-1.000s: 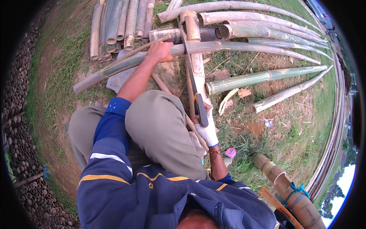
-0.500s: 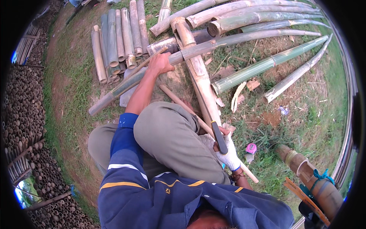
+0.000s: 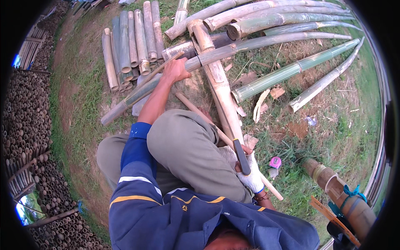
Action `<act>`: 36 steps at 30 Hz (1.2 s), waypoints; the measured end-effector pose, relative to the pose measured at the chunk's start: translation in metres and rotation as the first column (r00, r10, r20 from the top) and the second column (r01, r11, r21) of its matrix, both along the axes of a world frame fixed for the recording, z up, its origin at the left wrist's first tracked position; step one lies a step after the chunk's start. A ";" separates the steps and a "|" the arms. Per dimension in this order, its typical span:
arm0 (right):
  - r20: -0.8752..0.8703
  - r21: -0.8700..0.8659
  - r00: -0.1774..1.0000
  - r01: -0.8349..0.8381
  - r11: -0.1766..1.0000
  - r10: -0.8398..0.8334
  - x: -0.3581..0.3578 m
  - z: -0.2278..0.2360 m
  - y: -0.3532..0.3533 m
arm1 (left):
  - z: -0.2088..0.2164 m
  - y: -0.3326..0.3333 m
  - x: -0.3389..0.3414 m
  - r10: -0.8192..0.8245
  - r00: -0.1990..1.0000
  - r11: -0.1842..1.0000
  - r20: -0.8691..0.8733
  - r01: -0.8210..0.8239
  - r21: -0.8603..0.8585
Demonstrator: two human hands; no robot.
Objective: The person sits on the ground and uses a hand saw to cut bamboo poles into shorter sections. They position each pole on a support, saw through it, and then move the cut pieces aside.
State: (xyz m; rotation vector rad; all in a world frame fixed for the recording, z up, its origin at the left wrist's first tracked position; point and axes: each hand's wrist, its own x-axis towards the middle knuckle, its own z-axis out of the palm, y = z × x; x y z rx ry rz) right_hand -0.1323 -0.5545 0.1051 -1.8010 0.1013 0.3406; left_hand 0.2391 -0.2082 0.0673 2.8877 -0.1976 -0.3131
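Note:
A long grey-brown bamboo pole (image 3: 266, 41) lies slantwise across a thick split bamboo support (image 3: 221, 85). My bare left hand (image 3: 176, 70) grips the pole just left of the support, its fingers curled over it. A thin bamboo strip (image 3: 163, 66) runs along the pole, passing by that hand; whether the hand also pins it cannot be told. My right hand (image 3: 251, 174), in a white glove, is closed round the dark handle of a handsaw (image 3: 241, 156). The saw's narrow blade reaches away along the support to the pole, its far part against the pole where the two cross.
Cut bamboo lengths (image 3: 137, 39) lie in a row at the far left. Longer poles (image 3: 287, 18) and a green pole (image 3: 291, 73) spread rightward. A slender rod (image 3: 196, 110) rests by my leg. A pink tape measure (image 3: 275, 162) sits on the grass near a strapped bamboo post (image 3: 333, 187).
My right hand has drawn the saw handle slightly nearer to me and to the right. The left hand keeps its hold on the pole.

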 end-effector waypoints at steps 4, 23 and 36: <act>0.013 -0.110 0.995 -0.093 0.990 0.094 0.069 -0.023 0.018 | -0.002 0.000 0.000 0.021 0.999 1.000 -0.036 -0.021 -0.004; 0.256 -0.049 0.962 -0.081 0.996 0.091 0.092 -0.062 0.028 | -0.010 0.002 0.002 0.044 0.997 0.993 -0.067 -0.051 -0.110; -0.081 0.042 0.997 0.012 0.999 -0.008 0.020 0.002 0.016 | -0.007 0.000 -0.009 0.083 0.995 0.989 -0.049 -0.088 -0.115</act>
